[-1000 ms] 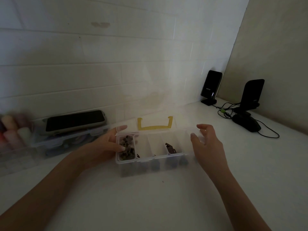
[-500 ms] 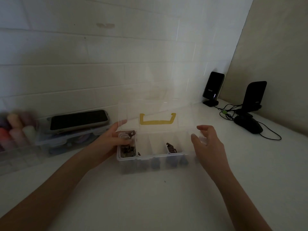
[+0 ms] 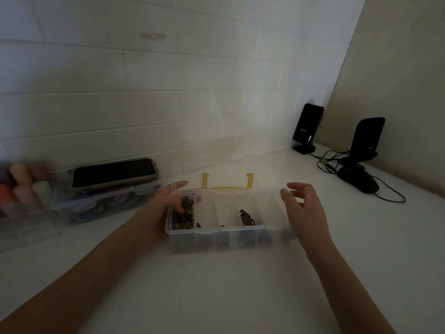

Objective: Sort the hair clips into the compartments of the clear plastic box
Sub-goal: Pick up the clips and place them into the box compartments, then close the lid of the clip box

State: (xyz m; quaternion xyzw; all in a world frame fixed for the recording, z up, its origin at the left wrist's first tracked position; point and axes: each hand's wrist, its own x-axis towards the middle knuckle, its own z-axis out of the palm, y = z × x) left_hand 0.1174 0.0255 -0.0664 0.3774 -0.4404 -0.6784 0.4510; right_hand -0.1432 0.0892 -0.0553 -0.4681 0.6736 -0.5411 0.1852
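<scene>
The clear plastic box (image 3: 228, 231) stands on the white counter with its lid tilted open behind it, the yellow handle (image 3: 226, 185) showing. A pile of dark hair clips (image 3: 184, 214) fills the leftmost compartment. One dark brown clip (image 3: 245, 215) lies in the fourth compartment. More dark shapes show blurred through the front wall. My left hand (image 3: 166, 203) is at the box's left end, with fingers curled into the pile and one finger stretched along the lid corner; a grip is unclear. My right hand (image 3: 302, 206) hovers at the right end, fingers apart, holding nothing.
At the left, a phone (image 3: 113, 173) lies on another clear storage box (image 3: 108, 203), with blurred coloured items (image 3: 21, 186) beyond. Two black speakers (image 3: 307, 127) (image 3: 367, 141), a black mouse (image 3: 358, 180) and cables sit at the back right. The tiled wall is close behind.
The lid has tipped lower, its handle now just above the box's back rim. My left fingers have gone down into the clip pile. My right hand has barely moved.
</scene>
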